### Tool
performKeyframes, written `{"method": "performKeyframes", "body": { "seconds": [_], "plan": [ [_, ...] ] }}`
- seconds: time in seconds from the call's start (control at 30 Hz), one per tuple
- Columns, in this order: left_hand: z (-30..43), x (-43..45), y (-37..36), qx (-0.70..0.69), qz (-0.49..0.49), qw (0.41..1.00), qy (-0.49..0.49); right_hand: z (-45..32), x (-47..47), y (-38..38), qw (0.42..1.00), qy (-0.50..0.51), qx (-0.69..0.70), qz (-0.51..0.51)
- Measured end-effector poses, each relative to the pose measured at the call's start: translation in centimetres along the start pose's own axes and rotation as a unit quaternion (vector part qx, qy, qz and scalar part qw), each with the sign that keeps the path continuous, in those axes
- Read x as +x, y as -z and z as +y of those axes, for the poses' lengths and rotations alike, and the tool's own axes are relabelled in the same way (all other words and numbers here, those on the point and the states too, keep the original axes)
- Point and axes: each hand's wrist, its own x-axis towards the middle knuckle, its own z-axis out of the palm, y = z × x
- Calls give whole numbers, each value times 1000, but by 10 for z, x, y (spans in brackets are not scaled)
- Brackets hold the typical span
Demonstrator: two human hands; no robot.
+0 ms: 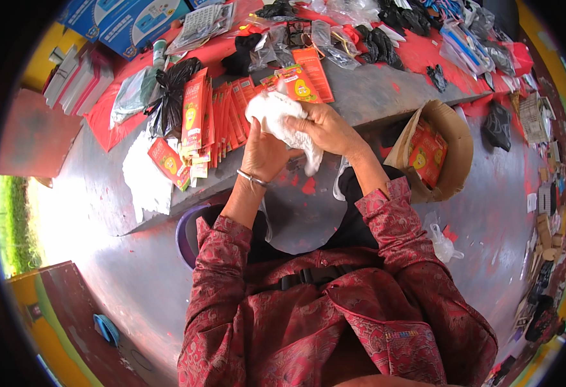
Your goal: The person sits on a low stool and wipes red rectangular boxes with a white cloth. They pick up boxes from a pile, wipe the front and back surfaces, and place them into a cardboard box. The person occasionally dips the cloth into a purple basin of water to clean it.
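A crumpled white cloth (275, 113) is held between both hands, in front of my body and over the front edge of the grey table. My left hand (267, 154) supports it from below, thumb pressed against its side. From the right, my right hand (329, 126) pinches it between thumb and fingers. One end of the cloth hangs down past my fingers. Just beyond lie red-orange printed packets (304, 80) with a yellow cartoon fruit on them. A row of similar packets (222, 118) leans together to the left of my hands.
An open cardboard box (450, 159) with more packets stands at the right. A black plastic bag (172, 92) and white cloth or paper (145, 169) lie at the left. Clear and black bags (334, 46) clutter the table's back. A purple tub (182, 237) is beside my legs.
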Motion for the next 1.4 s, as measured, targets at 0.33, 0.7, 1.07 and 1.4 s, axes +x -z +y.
{"method": "performKeyframes", "body": {
  "seconds": [0.33, 0.7, 1.07, 1.4],
  "plan": [
    [26, 0, -1, -87, -15, 982, -164, -15, -8, -18, 936, 199, -289, -12],
    [12, 0, -23, 95, -95, 979, -152, -12, 3, -10, 966, -1, 245, 79],
    [53, 7, 18, 15, 175, 962, -210, 34, -6, 18, 893, -191, 238, 332],
    [23, -9, -21, 438, 23, 899, 8, 27, 0, -1, 967, -117, 222, 28]
  ]
}}
